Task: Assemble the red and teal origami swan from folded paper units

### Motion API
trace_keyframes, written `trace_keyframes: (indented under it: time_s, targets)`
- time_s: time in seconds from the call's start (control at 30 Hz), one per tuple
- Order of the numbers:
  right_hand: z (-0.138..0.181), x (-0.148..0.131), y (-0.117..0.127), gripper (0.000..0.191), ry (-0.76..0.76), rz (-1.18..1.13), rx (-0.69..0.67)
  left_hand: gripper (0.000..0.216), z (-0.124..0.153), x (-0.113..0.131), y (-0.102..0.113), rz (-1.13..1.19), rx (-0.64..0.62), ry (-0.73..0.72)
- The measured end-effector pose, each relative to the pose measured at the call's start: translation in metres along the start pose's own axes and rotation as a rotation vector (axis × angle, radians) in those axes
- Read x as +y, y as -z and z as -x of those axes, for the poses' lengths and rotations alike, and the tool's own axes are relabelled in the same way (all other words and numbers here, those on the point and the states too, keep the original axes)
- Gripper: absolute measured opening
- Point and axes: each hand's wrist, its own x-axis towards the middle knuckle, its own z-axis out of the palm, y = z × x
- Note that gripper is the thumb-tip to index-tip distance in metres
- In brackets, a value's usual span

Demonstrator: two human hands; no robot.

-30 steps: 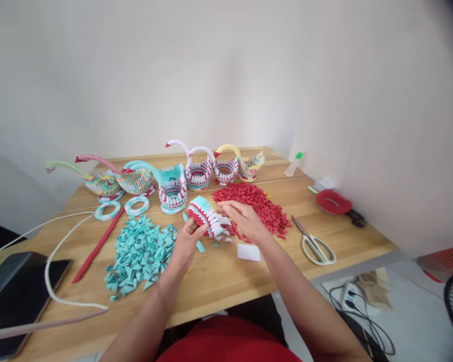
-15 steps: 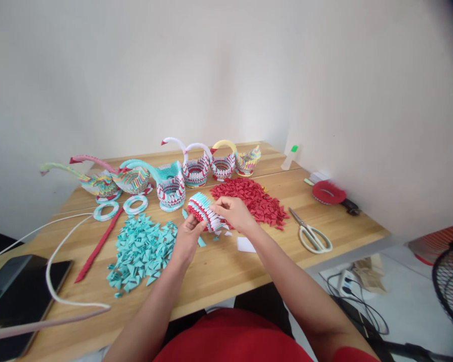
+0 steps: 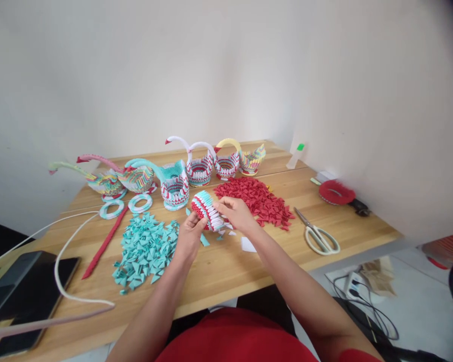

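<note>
A half-built paper model (image 3: 207,208) of teal, red and white folded pieces is held above the wooden table (image 3: 226,271). My left hand (image 3: 191,239) grips it from below on the left. My right hand (image 3: 236,213) closes on its right side, fingers pinched at the white pieces. A heap of teal folded triangles (image 3: 145,249) lies left of my hands. A heap of red folded triangles (image 3: 256,198) lies just behind my right hand. A few loose pieces and a white slip (image 3: 248,245) lie under the hands.
Finished paper swans (image 3: 173,183) and baskets (image 3: 226,163) stand in a row at the back, with two paper rings (image 3: 139,203) and a red strip (image 3: 104,243). Scissors (image 3: 319,235), a red brush (image 3: 337,193) and a small bottle (image 3: 295,156) lie right. A phone (image 3: 33,294) and white cable (image 3: 60,271) lie left.
My right hand came off the red heap and closed on the model's right side. The model turned slightly in my left hand. The camera shifted a little.
</note>
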Motion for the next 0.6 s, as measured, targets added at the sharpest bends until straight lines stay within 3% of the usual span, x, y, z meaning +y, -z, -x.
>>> trace_keyframes:
  time_s: [0.17,0.37,0.6]
  targets:
    - [-0.005,-0.012,0.006,0.034,0.042,0.016,-0.039,0.041,0.001,0.002,-0.001,-0.018,-0.031,0.001]
    - [-0.007,-0.012,-0.002,0.03,0.034,0.134,0.001,0.048,0.001,0.005,-0.002,0.026,-0.003,0.022]
    - [-0.007,-0.01,-0.004,0.031,0.045,0.069,0.003,0.048,-0.001,0.007,-0.002,0.045,0.009,0.037]
